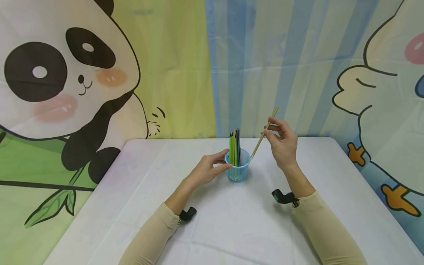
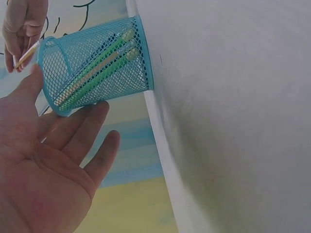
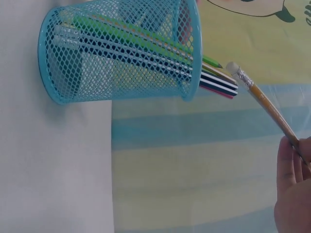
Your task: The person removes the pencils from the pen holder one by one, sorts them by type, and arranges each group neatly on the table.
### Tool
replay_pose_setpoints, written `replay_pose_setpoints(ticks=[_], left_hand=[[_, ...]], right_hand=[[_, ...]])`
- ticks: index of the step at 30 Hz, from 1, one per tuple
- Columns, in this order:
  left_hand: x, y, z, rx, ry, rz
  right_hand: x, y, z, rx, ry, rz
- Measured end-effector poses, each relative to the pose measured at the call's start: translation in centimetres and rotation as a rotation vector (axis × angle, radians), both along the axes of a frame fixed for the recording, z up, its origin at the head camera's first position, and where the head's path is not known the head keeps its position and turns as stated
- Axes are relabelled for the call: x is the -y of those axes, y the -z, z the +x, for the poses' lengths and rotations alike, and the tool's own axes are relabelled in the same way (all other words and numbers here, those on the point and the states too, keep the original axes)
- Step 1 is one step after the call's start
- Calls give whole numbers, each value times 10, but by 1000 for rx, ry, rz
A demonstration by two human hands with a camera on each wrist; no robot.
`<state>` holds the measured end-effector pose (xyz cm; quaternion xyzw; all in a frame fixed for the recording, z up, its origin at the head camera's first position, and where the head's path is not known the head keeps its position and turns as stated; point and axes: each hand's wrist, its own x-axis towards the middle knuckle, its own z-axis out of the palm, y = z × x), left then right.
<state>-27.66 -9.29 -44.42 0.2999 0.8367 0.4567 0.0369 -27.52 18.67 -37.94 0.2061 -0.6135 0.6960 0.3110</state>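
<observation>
A light-blue mesh pencil cup (image 1: pixel 237 173) stands upright on the table, with several pencils (image 1: pixel 235 147) in it, green, yellow and dark ones among them. My left hand (image 1: pixel 208 168) holds the cup near its rim from the left, thumb on one side and fingers on the other, as the left wrist view (image 2: pixel 53 155) of the hand also shows. Up and to the right of the cup, my right hand (image 1: pixel 281 141) pinches a yellow-brown pencil (image 1: pixel 265 132). This pencil slants, its white eraser (image 3: pixel 233 68) end lowest, close to the cup's rim and outside the opening.
A white cloth covers the table (image 1: pixel 212 221). Behind it hangs a printed curtain (image 1: pixel 175 73) with a panda and another cartoon figure. A small black camera (image 1: pixel 283 197) is strapped to the right wrist, and another (image 1: pixel 188 214) to the left.
</observation>
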Motion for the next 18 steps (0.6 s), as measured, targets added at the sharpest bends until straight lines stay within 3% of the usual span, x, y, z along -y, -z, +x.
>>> replay_pose_setpoints(ticks=[11,18], left_hand=[[-1,0,-2,-2,25,23],[-1,0,-1,20,9,24]], right_hand=[[-11,3,1,106,-47,74],[-17,10,1,231,-44,267]])
